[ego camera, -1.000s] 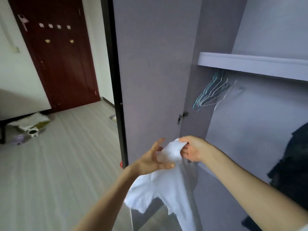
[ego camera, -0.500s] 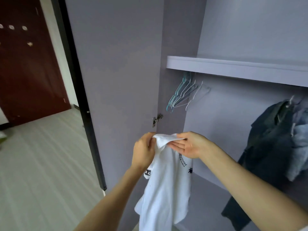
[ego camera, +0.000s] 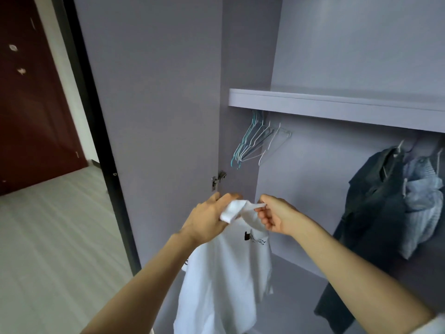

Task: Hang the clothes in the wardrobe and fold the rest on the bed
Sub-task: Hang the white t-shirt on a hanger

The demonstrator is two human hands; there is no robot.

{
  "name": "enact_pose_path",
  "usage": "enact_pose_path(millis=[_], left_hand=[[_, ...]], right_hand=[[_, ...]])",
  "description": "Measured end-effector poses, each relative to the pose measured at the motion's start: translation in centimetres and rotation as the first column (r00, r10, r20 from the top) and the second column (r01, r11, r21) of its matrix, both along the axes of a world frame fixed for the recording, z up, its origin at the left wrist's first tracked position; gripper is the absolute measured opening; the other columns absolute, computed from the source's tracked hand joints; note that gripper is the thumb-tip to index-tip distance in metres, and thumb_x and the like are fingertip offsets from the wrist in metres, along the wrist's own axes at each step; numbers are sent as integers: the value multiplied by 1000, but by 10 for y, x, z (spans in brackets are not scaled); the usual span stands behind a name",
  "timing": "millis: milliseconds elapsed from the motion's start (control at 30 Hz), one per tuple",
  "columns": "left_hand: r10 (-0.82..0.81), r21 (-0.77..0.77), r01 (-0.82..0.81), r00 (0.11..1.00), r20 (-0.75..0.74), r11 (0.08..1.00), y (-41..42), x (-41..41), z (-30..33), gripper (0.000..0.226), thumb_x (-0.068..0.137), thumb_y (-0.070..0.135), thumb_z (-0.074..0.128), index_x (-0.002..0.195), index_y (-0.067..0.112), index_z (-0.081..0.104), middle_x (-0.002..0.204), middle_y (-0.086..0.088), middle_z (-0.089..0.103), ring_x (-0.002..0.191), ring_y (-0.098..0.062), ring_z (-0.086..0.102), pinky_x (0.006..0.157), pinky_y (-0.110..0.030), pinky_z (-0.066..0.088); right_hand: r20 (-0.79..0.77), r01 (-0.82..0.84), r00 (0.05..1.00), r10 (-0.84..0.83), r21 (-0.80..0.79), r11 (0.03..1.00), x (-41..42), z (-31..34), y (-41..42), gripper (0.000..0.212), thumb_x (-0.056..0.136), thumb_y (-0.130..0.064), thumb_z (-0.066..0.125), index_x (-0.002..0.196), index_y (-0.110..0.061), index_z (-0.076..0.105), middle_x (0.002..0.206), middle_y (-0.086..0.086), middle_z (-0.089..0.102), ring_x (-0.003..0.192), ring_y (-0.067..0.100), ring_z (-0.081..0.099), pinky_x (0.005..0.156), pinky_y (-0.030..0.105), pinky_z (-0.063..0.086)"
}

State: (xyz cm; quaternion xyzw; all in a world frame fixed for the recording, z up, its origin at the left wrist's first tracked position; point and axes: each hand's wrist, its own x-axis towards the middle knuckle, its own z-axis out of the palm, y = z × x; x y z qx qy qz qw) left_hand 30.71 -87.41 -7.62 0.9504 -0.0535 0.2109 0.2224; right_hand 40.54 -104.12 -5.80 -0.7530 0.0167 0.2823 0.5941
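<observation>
Hanging from both hands before the open wardrobe [ego camera: 361, 56], white T-shirt [ego camera: 224, 273] droops below the shelf [ego camera: 337, 106]. Left hand [ego camera: 207, 220] grips a bunched fold at the top; right hand [ego camera: 277, 218] pinches the neckline edge. Empty hangers [ego camera: 252, 143] cluster at the rail's left end (dark and blue garments [ego camera: 397, 201] at right).

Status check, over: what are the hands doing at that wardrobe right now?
Left hand and right hand both grip the white shirt at its top. Shirt not yet on a hanger. Empty hangers up ahead, nothing in the way.
</observation>
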Motion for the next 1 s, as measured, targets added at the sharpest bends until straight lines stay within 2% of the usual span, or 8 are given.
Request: enact_pose_path(millis=[133,300,400,567,700,800,867,1000], left_hand=[[-28,-376,42,999,42,926,6,12,9,22,98,28,48,99,15,66,93,1,63,93,-24,59,78,-26,41],[59,-355,-57,998,-7,933,7,41,26,26,98,26,48,82,10,62,84,-1,50,83,-27,52,74,-29,38],[139,-452,-106,989,40,886,10,61,42,39,97,26,50,59,21,43,61,3,45,67,-24,38,63,-28,31],[206,-526,-142,976,65,838,19,106,48,38,98,24,47,63,15,35,62,0,36,64,-20,30,54,-24,29],[190,-527,-157,982,10,835,26,146,33,36,97,26,49,65,17,36,58,6,32,58,-14,27,48,-18,29],[216,-529,-199,976,-31,825,35,172,27,38,96,26,50,63,17,36,58,6,32,55,-13,28,48,-18,28],[250,-503,-240,967,-49,831,42,191,25,38,97,25,50,62,16,36,58,4,33,57,-15,29,50,-20,28],[288,-501,-280,955,-64,819,52,220,21,38,97,25,50,60,18,41,56,6,35,54,-13,31,49,-18,29]], right_hand=[[131,30,991,-17,-96,995,6,-10,4,34,90,-27,44,65,-10,60,38,-4,49,38,11,37,41,15,31],[266,158,953,-143,-39,987,35,-22,7,29,91,-16,43,69,-9,59,52,3,55,43,14,44,42,16,35],[259,230,937,-235,52,972,68,-25,6,16,90,-8,46,81,-7,59,62,6,56,49,16,45,45,17,36],[242,253,924,-295,193,948,141,-30,17,18,93,-5,45,103,-5,60,90,14,61,64,18,53,59,24,43],[236,236,925,-299,259,937,207,-31,38,30,95,-1,42,123,1,53,117,21,60,99,31,59,81,36,50],[222,277,915,-337,259,925,247,-24,55,34,92,3,40,124,11,46,100,27,59,94,37,58,100,51,42],[179,311,916,-360,250,917,277,-22,65,36,92,-1,43,126,9,47,80,13,50,77,26,51,101,53,37],[11,272,957,-289,307,912,317,-24,76,19,94,-16,51,112,-11,56,120,12,59,110,23,50,85,39,37]])
